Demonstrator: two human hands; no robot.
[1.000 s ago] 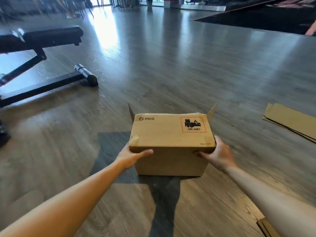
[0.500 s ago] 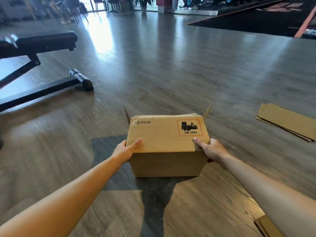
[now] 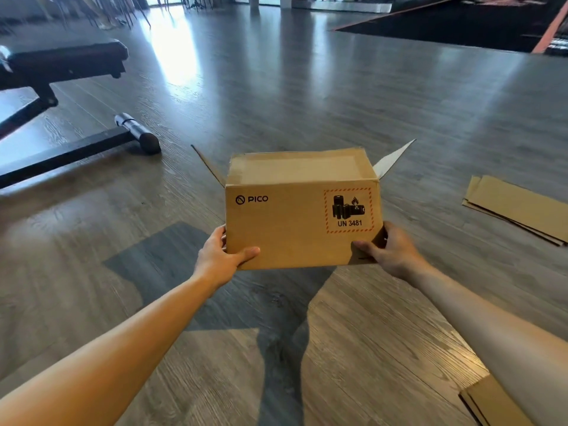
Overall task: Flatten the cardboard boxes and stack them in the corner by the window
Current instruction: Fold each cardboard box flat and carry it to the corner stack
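Observation:
A brown cardboard box point(image 3: 295, 219) printed with PICO and a red UN 3481 label is held up off the wooden floor in the middle of the view. Its taped face points up and two side flaps stick out behind it to left and right. My left hand point(image 3: 219, 256) grips its lower left corner, thumb on the near face. My right hand point(image 3: 390, 250) grips the lower right corner. Flattened cardboard point(image 3: 519, 207) lies on the floor at the right, and more flat cardboard point(image 3: 488, 404) shows at the bottom right edge.
A black weight bench point(image 3: 61, 63) with its floor bar point(image 3: 92, 146) stands at the left. A dark mat area point(image 3: 445, 29) lies at the far right. Chairs stand by the bright window at the back left.
The box has been lifted off the floor and tipped, so the printed face now faces me. Both hands slid down from the top edge to the lower corners.

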